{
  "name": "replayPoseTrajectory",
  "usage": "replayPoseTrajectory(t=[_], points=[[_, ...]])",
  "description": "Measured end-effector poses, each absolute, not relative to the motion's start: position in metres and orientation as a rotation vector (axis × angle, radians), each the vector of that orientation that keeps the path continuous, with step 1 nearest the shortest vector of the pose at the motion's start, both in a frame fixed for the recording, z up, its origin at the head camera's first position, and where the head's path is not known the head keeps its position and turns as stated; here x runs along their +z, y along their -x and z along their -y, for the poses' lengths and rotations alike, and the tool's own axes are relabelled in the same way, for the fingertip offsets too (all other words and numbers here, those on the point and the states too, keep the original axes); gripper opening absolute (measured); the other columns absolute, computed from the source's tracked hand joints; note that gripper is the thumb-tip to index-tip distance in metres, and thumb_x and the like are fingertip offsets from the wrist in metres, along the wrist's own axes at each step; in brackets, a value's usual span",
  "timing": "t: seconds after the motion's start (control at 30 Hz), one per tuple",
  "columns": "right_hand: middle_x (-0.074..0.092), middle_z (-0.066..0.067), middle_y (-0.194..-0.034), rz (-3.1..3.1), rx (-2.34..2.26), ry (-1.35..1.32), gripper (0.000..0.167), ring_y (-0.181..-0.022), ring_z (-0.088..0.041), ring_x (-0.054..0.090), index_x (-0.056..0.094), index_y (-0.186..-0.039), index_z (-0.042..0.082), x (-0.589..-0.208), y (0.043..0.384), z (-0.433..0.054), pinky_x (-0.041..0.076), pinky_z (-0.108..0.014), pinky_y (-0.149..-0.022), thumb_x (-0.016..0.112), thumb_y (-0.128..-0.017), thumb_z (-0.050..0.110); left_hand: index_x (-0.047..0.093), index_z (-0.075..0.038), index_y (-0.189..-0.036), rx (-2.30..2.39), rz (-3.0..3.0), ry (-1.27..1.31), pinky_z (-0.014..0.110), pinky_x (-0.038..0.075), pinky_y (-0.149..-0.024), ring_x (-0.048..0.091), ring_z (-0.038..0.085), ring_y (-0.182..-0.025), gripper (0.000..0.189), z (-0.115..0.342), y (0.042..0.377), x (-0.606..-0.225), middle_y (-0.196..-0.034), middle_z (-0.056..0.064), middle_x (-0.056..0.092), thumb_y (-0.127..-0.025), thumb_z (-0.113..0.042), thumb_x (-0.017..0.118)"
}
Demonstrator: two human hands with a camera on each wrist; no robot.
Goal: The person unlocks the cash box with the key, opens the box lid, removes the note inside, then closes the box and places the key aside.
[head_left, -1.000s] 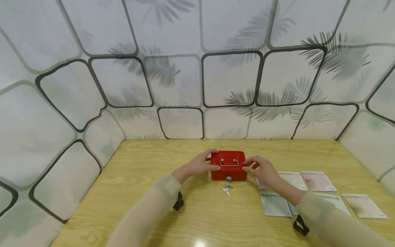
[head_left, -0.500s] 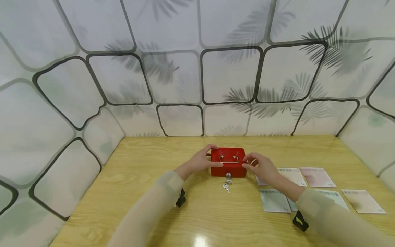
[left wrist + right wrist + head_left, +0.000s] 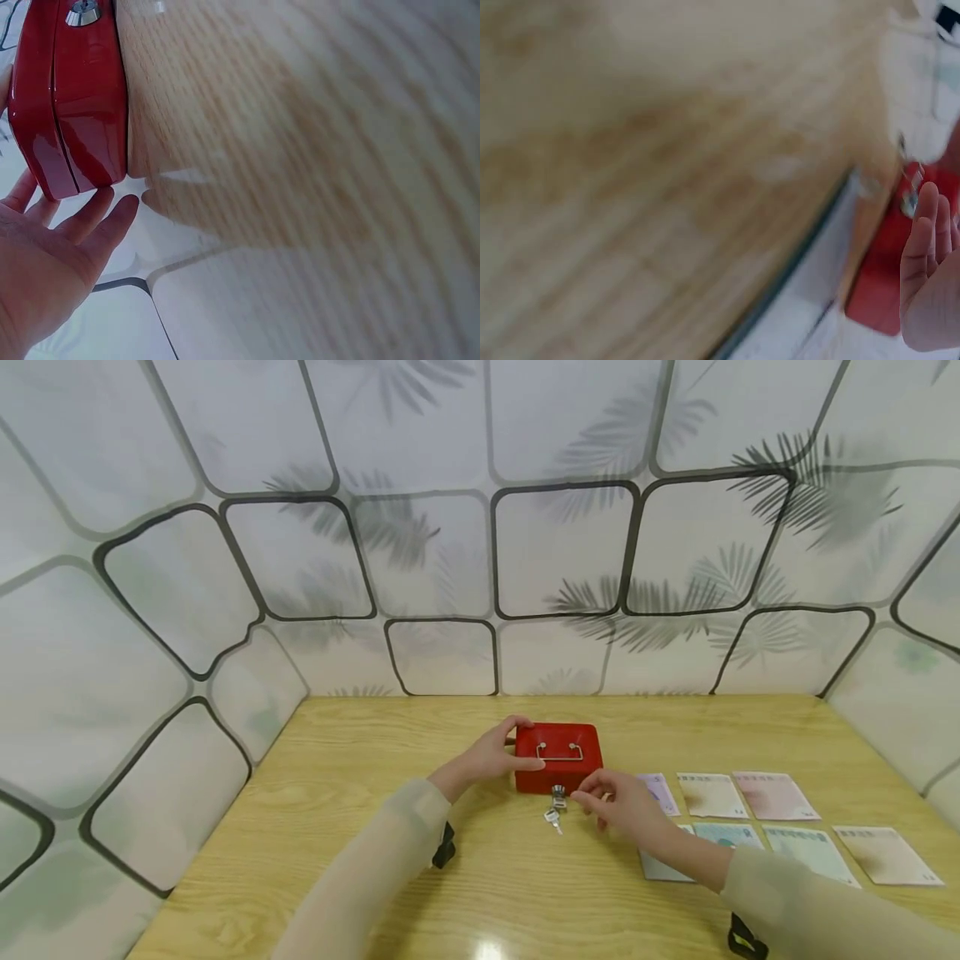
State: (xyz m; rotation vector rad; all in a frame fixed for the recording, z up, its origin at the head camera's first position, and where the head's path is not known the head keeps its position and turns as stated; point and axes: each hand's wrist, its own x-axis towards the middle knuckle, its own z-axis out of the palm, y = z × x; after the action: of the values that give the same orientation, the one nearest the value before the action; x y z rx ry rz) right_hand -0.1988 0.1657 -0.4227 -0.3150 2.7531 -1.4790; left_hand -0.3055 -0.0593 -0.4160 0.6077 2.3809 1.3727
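A red metal cash box (image 3: 536, 781) with a wire handle on its closed lid stands on the wooden table. Keys (image 3: 553, 818) hang from the lock (image 3: 558, 791) on its front. My left hand (image 3: 483, 756) holds the box at its left end, thumb over the lid and a finger at the back corner. In the left wrist view several of its fingertips touch the end of the box (image 3: 94, 105). Just right of the keys, my right hand (image 3: 622, 806) has bent fingers and shows nothing in its grasp. The right wrist view has its fingers overlapping the box (image 3: 881, 274).
Several banknotes lie in two rows on the right, among them a purple one (image 3: 660, 793), a pink one (image 3: 776, 796) and a tan one (image 3: 888, 856). My right forearm crosses above some of them. A patterned fabric wall (image 3: 442, 656) stands behind the table.
My right hand has left the right end of the lid and come down toward the front, beside the keys. The left hand stays on the box.
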Motion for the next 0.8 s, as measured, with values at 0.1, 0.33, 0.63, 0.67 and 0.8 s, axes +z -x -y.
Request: replayPoseTrajectory(t=[0.1,0.33,0.63,0.67,0.8], points=[[0.061,-0.003,-0.068,-2.725,-1.468,0.251,0.016,-0.048,-0.018,0.056,0.065,-0.092,0.004,-0.429,0.196,-0.158,0.045,-0.027,-0.045,0.069,-0.092,0.020,0.044,-0.019,-0.136,1.378,-2.380,-0.600,0.048,0.039,-0.103,0.043,0.034,-0.131,0.062,0.059,0.305,-0.417,-0.141,0.006,0.048,-0.084,-0.029,0.078],[0.057,0.000,-0.060,-2.744,-1.450,0.088,0.016,-0.040,-0.015,0.050,0.068,-0.087,0.006,-0.442,0.200,-0.143,0.037,-0.025,-0.040,0.071,-0.090,0.022,0.045,-0.019,-0.136,1.386,-2.377,-0.588,0.050,0.038,-0.103,0.042,0.035,-0.132,0.062,0.059,0.303,-0.416,-0.142,0.007,0.047,-0.085,-0.029,0.078],[0.056,0.001,-0.056,-2.813,-1.371,0.026,0.017,-0.038,-0.013,0.045,0.070,-0.079,0.009,-0.447,0.204,-0.133,0.037,-0.025,-0.039,0.074,-0.087,0.023,0.045,-0.020,-0.134,1.388,-2.373,-0.589,0.051,0.038,-0.103,0.042,0.035,-0.131,0.060,0.059,0.303,-0.418,-0.141,0.007,0.047,-0.085,-0.028,0.077],[0.056,0.002,-0.055,-2.815,-1.364,0.021,0.017,-0.038,-0.012,0.045,0.070,-0.078,0.009,-0.447,0.204,-0.132,0.037,-0.024,-0.039,0.074,-0.088,0.023,0.045,-0.020,-0.135,1.389,-2.371,-0.588,0.051,0.038,-0.103,0.042,0.035,-0.131,0.060,0.059,0.303,-0.417,-0.141,0.007,0.047,-0.085,-0.028,0.077],[0.057,0.002,-0.055,-2.823,-1.351,0.001,0.018,-0.037,-0.012,0.044,0.070,-0.076,0.010,-0.446,0.205,-0.129,0.036,-0.024,-0.039,0.074,-0.087,0.023,0.044,-0.019,-0.136,1.396,-2.366,-0.585,0.050,0.039,-0.102,0.041,0.035,-0.132,0.061,0.060,0.304,-0.417,-0.142,0.008,0.046,-0.085,-0.029,0.077]])
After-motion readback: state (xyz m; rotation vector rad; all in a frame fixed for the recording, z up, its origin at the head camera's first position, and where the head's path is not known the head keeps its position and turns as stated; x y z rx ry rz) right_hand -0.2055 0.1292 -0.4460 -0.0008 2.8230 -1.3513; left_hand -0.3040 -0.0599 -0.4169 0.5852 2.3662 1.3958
